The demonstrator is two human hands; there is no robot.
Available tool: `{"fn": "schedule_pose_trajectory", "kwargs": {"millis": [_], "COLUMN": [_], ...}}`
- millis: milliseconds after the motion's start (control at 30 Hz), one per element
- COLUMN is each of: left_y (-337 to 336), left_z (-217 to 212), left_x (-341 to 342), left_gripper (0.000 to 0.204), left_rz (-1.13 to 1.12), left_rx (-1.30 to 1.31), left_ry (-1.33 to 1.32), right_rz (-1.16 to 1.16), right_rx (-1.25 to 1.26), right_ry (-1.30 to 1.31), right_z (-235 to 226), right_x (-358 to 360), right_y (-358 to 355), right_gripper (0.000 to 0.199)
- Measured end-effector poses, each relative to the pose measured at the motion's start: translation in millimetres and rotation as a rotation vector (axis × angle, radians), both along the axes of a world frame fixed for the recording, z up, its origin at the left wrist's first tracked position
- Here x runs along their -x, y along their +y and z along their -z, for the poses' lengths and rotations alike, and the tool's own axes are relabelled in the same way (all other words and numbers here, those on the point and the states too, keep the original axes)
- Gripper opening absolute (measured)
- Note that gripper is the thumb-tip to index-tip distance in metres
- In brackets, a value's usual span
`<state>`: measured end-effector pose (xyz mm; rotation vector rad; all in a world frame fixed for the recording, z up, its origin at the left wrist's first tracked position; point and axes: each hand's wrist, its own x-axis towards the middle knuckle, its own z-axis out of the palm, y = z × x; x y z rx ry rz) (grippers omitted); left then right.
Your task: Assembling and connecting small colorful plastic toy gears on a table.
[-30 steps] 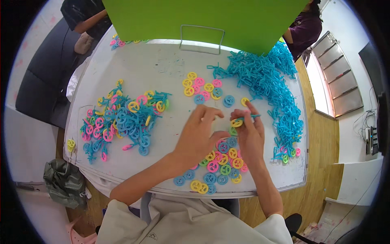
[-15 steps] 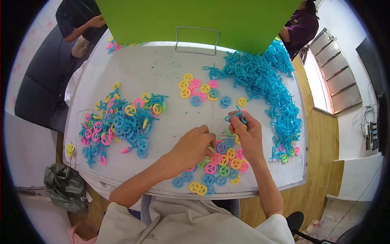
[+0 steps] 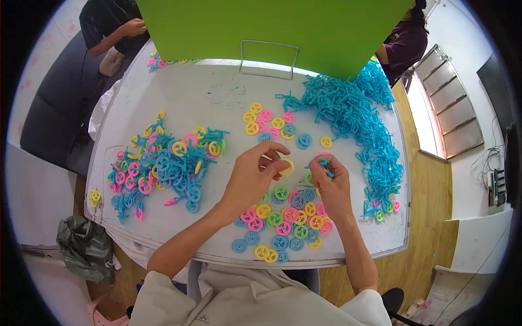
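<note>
Between the thumb and fingers of my left hand (image 3: pixel 251 176) is a small yellow plastic wheel (image 3: pixel 287 167), held up over the table. My right hand (image 3: pixel 334 185), a short way to its right, pinches a small blue plastic stick part (image 3: pixel 326 164); the fingers cover some of it. Below both hands lie loose pink, yellow, green and blue wheels (image 3: pixel 283 227) near the table's front edge. A smaller group of wheels (image 3: pixel 266 116) lies beyond my hands. On the left is a heap of blue stick parts with coloured wheels (image 3: pixel 168 163) among them.
A large pile of blue stick parts (image 3: pixel 342 103) runs down the right side of the white table (image 3: pixel 179 81). Across the back stands a green panel (image 3: pixel 190 32) with a wire loop (image 3: pixel 269 74). Another person's hand (image 3: pixel 133 27) shows back left; a dark sleeve (image 3: pixel 403 43) shows back right.
My left hand has risen from the near wheels, moving away from me, and now shows a yellow wheel in its fingers. My right hand keeps its blue part, turned slightly and a little nearer.
</note>
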<state>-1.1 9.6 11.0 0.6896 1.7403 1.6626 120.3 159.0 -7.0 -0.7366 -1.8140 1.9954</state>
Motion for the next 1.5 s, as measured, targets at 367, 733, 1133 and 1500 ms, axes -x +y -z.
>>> {"fn": "schedule_pose_trajectory", "kwargs": {"millis": [367,733,1133,1500], "left_y": [5,6,7,9], "left_z": [17,19,34,23], "left_x": [-5,-10,-13,-22], "left_gripper": [0.018,0.017,0.010,0.007], "left_rz": [0.079,0.005,-0.012,-0.147], "left_rx": [-0.119,-0.229,-0.094,-0.088], "left_ry": [-0.242,-0.242,-0.133,0.297], "right_rz": [-0.068,-0.004,0.018,-0.032], "right_rx": [-0.065,-0.174,-0.200,0.053], "right_ry": [0.051,0.019,0.081,-0.012], "right_z": [4,6,13,7], "right_x": [0,1,3,5], "right_y": [-10,-18,-29,-28], "right_gripper": [0.020,0.015,0.014,0.018]}}
